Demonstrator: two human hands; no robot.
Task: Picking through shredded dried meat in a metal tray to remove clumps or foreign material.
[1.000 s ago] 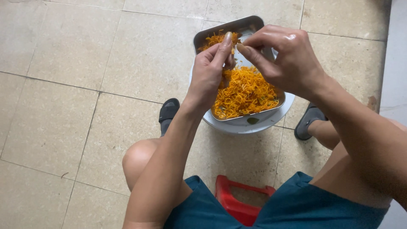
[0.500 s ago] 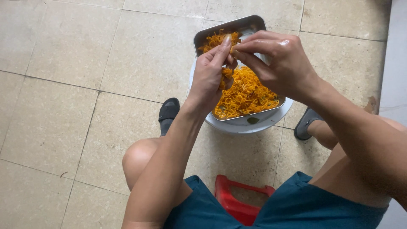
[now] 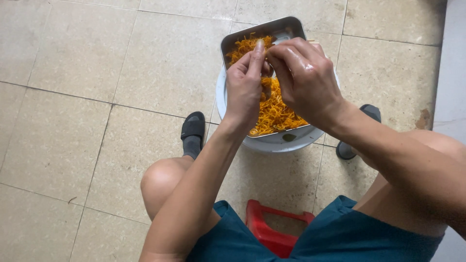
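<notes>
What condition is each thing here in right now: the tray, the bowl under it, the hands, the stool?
Metal tray: resting on the bowl, mostly full of orange shreds.
Orange shreds: loose, heaped in the tray.
White bowl: upright on the floor, under the tray.
Left hand: fingers pinched together above the shreds.
Right hand: fingers curled, meeting the left.
Red stool: sat upon.

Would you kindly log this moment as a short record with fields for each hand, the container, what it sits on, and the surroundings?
left hand: fingers pinched together over the tray, grip closed on a bit of the shreds
right hand: fingertips meeting the left's; what they pinch is hidden
tray: metal, rectangular, holding orange shreds
support: tray rests across a white basin
seat: red stool
floor: beige tiles
feet: dark slippers either side of the basin
</notes>
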